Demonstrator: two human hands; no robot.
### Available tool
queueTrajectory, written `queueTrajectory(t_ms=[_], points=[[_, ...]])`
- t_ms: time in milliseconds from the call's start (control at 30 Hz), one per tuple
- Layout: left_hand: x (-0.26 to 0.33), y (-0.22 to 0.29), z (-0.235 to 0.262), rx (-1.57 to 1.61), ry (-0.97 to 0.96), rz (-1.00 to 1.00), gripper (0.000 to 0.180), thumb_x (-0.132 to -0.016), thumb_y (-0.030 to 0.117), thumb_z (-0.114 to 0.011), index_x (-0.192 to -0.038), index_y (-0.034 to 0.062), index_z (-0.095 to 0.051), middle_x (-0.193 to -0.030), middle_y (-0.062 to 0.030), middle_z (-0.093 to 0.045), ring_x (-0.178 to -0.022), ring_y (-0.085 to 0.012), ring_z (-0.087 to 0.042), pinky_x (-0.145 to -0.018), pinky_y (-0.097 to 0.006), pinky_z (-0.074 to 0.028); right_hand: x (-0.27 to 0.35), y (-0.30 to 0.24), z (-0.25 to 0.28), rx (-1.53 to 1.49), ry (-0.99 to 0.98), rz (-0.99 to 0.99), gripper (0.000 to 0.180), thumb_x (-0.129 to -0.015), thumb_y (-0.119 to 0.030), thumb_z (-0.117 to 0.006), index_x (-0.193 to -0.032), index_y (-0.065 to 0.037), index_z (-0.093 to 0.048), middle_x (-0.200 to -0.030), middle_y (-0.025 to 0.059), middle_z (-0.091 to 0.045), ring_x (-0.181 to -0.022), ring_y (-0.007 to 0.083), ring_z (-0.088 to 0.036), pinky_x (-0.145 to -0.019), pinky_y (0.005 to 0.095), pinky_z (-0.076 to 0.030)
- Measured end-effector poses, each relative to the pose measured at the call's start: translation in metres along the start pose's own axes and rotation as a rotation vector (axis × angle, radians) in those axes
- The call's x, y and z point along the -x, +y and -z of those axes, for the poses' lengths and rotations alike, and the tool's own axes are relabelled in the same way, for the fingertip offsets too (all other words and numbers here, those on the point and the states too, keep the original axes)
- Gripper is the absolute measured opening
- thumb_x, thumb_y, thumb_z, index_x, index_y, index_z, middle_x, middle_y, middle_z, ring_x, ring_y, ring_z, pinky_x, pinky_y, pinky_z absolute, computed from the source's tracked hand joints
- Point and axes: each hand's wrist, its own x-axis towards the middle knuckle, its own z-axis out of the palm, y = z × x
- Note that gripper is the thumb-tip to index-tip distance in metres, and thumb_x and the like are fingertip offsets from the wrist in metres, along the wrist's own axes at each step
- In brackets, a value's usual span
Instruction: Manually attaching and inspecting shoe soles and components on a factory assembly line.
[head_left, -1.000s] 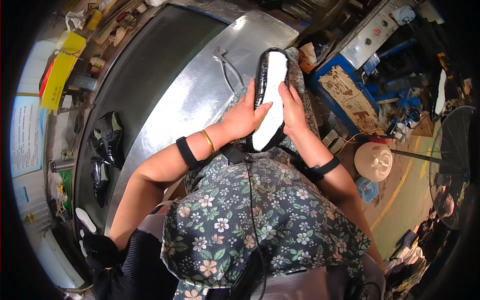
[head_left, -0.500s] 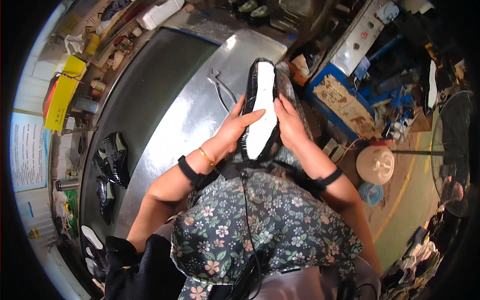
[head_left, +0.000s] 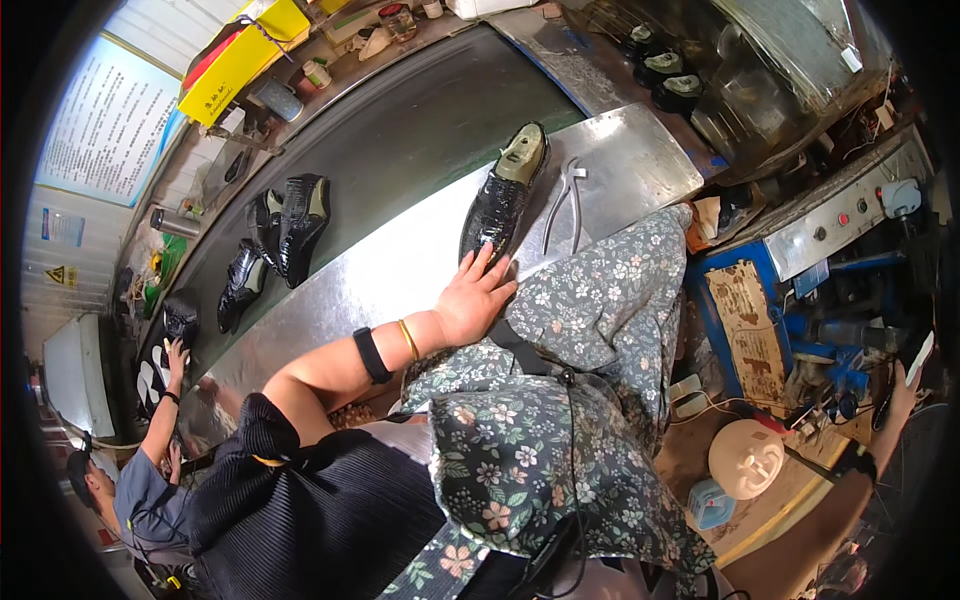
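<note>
A glossy black shoe [head_left: 497,195] with a pale last inside lies sole down on the shiny metal plate [head_left: 360,260], its toe toward me. My left hand [head_left: 477,298] rests its spread fingertips on that toe, without wrapping round it. Pincers [head_left: 568,207] with long handles lie just right of the shoe. Far out at the right, my right hand [head_left: 903,390] is closed on another black shoe with a white sole [head_left: 922,357], seen partly and at an angle beside the blue machine.
Several black shoes [head_left: 300,225] sit on the dark belt [head_left: 400,120] left of the plate. A co-worker [head_left: 150,500] reaches toward shoes at the lower left. At right are a blue-framed machine [head_left: 740,330], a control panel [head_left: 840,210] and a beige jug [head_left: 745,460].
The shoe formerly held white sole up in both hands now lies sole down on the plate. My right hand has moved far right to another shoe. The view has turned; a co-worker shows.
</note>
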Motion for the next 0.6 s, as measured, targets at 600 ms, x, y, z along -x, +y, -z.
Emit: queueTrajectory(t_ms=[600], points=[[-0.131,0.136,0.1,0.979,0.126,-0.338,0.035,-0.098,0.022,-0.056,-0.126,0.0019,-0.058,-0.119,-0.0117,-0.065,-0.106,-0.0187,-0.062,-0.092,-0.032,-0.047,0.264,-0.3,0.022,-0.625,0.281,0.298,0.068,-0.076,-0.008,-0.074,-0.137,0.0,-0.044,-0.132,0.013,-0.05,-0.118,0.0234,-0.048,-0.102,0.0341,-0.036]])
